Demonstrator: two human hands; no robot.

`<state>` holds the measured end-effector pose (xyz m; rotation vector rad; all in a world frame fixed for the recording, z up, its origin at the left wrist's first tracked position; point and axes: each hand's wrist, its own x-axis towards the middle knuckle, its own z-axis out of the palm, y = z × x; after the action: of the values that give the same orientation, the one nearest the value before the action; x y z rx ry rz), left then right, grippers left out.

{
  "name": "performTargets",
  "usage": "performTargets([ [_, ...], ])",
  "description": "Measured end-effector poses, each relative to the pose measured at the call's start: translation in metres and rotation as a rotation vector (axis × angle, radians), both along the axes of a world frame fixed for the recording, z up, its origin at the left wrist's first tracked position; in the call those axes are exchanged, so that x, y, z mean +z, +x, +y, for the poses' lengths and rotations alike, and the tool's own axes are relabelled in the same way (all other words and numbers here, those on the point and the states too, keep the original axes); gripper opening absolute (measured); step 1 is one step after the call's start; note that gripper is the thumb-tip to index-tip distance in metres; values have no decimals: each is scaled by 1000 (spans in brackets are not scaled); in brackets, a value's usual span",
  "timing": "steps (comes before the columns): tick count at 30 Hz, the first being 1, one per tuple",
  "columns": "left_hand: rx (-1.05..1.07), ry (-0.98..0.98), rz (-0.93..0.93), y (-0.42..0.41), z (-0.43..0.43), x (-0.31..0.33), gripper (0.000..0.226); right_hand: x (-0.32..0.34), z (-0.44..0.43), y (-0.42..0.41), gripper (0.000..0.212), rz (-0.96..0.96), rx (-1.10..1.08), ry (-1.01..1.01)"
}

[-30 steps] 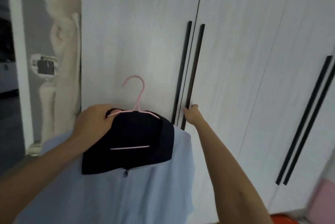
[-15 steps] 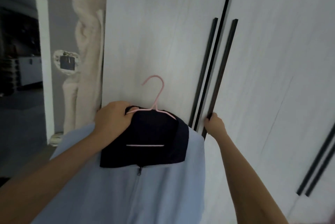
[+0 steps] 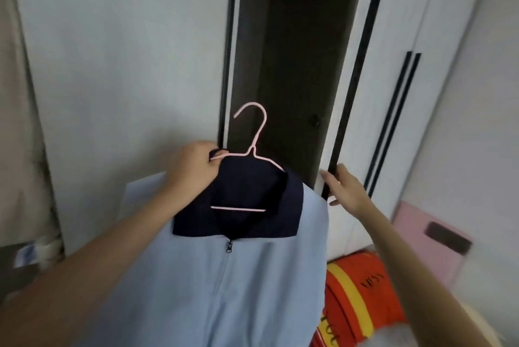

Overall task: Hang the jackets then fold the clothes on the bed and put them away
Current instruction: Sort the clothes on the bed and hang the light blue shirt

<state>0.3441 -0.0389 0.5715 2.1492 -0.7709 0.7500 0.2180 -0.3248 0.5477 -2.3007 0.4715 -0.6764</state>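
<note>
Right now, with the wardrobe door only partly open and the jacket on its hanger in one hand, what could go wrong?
1. The left hand pinches only one end of the hanger, so the jacket could tip and slide off.
2. The opening looks narrower than the jacket; pushing in now might snag it on the door.
3. The right hand touches the handle only at its lower end, and the orange thing on the floor may block the door.
</note>
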Motion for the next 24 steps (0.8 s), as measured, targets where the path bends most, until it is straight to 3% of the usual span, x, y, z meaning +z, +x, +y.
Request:
performTargets([
  [6,-69,47,-58,-16,-67,-14,32,-9,-49,-53,34,17,-213,-97],
  [12,-120,21,27,-22,-111,-23,32,-15,-86,-64,26,-27,-342,94],
  [16,-176,32,106,-27,-126,-34,34,-12,-110,-71,29,-24,-452,108],
  [24,-218,64,34,-46,-148,-33,36,2,-165,-80,35,42,-532,216],
])
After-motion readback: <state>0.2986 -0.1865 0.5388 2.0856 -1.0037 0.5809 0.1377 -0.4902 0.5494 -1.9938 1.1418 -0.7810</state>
